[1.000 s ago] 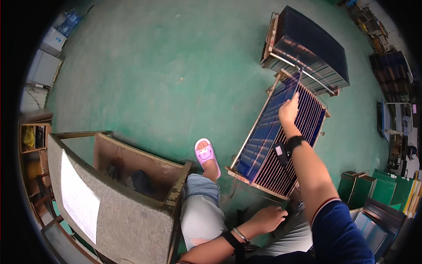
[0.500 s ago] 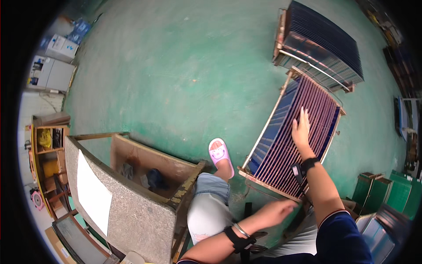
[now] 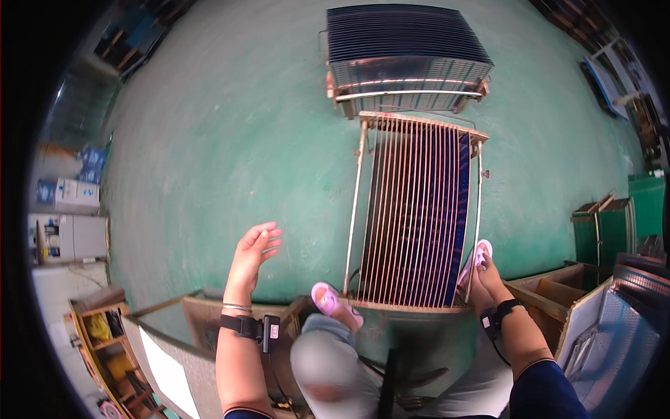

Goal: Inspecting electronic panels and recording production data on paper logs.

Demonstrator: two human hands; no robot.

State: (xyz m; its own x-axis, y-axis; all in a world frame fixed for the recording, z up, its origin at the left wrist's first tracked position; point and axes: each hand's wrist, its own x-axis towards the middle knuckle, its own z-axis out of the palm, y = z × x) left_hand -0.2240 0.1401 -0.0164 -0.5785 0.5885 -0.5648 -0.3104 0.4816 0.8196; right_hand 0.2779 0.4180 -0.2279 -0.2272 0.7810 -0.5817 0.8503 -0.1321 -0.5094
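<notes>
In front of me a slotted rack (image 3: 357,209) with pale side rods stands on the floor. Dark blue sheets (image 3: 450,202) show between its thin reddish strips. My left hand (image 3: 257,253) is raised over the floor left of the rack, holding nothing, with its fingers apart. My right hand (image 3: 490,276) is low by the rack's near right corner, in front of a pink slipper (image 3: 485,248). Its fingers are small and partly hidden, so whether they grip the side rod cannot be made out. Each wrist wears a black band.
A second rack (image 3: 408,35), packed with dark sheets, stands just beyond the first. On the left are a stone-topped bench (image 3: 202,373) and a shelf unit (image 3: 105,342). At the right are a wooden box (image 3: 551,290), a green bin (image 3: 597,234) and stacked metal panels (image 3: 607,328).
My view has turned, bringing the rack nearer the middle. My right hand has left the rack's top strips for its near right corner. My left hand has swung out leftward.
</notes>
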